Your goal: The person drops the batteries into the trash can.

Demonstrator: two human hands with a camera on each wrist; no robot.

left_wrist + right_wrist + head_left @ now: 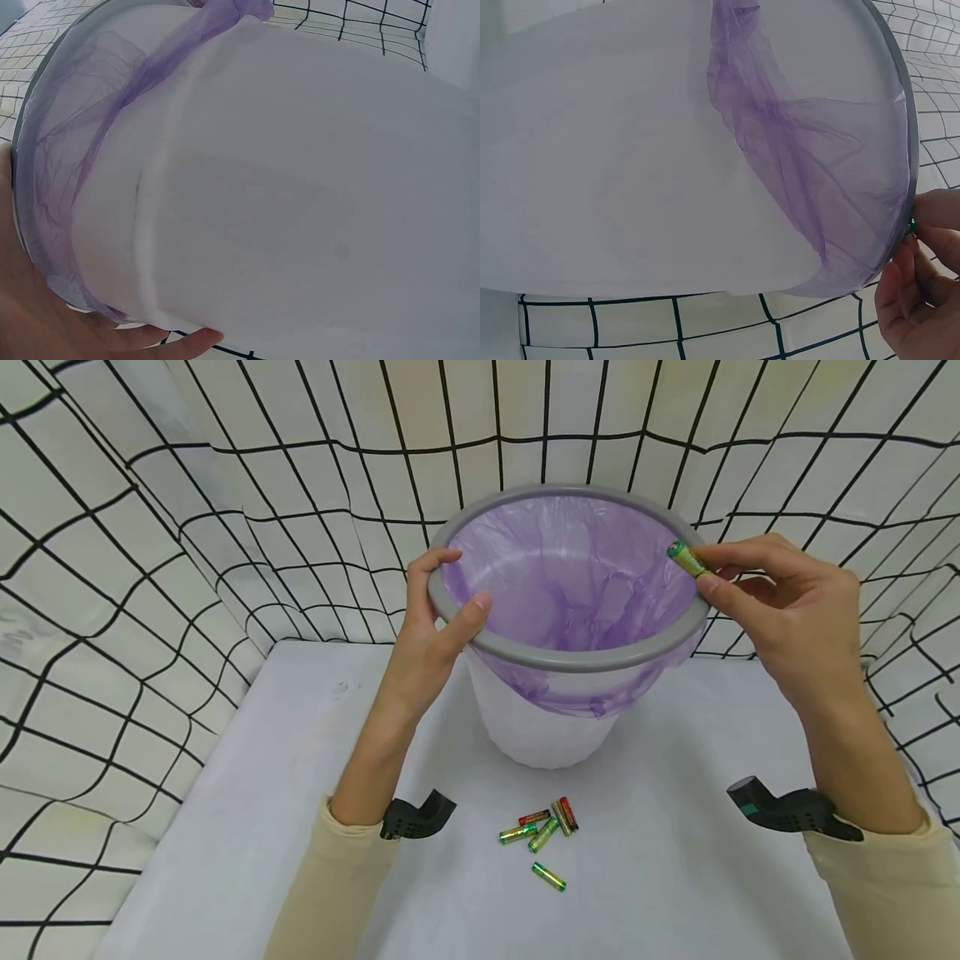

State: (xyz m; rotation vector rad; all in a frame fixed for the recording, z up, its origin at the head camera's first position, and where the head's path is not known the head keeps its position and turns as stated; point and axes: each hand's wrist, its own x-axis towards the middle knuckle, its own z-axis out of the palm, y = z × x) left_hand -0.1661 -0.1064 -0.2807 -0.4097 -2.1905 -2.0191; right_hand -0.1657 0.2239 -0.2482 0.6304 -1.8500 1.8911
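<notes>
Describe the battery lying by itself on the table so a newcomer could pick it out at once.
Start at the white bin, lined with a purple bag, on the white table. In front lies a small cluster of batteries. Ours is the green battery nearest the viewer, set apart by the clear gap around it.

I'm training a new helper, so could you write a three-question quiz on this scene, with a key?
1. What does the right hand pinch? (a) a spoon (b) a battery (c) a pen
2. True or false: the left hand grips the grey rim of the bin.
3. Fill the gap: the liner inside the bin is coloured ____.

Key: 1. b; 2. true; 3. purple.
</notes>
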